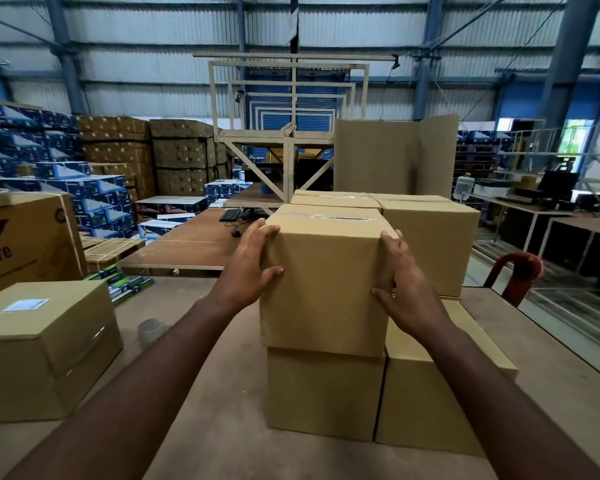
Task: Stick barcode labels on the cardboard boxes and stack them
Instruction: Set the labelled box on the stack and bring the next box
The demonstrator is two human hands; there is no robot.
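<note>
The taped cardboard box [326, 282] sits on top of a lower box [324, 393], front left of the stack on the tabletop [205, 427]. My left hand [246, 268] and right hand [407, 292] clasp its two sides, fingers [267, 232] curled round the upper edges. Two more stacked boxes stand just behind. At my left a labelled box [45, 344] rests apart, a tape roll [150, 329] beside it.

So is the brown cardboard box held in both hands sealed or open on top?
Sealed: clear tape runs along the flat closed top flaps of the brown cardboard box.
</note>
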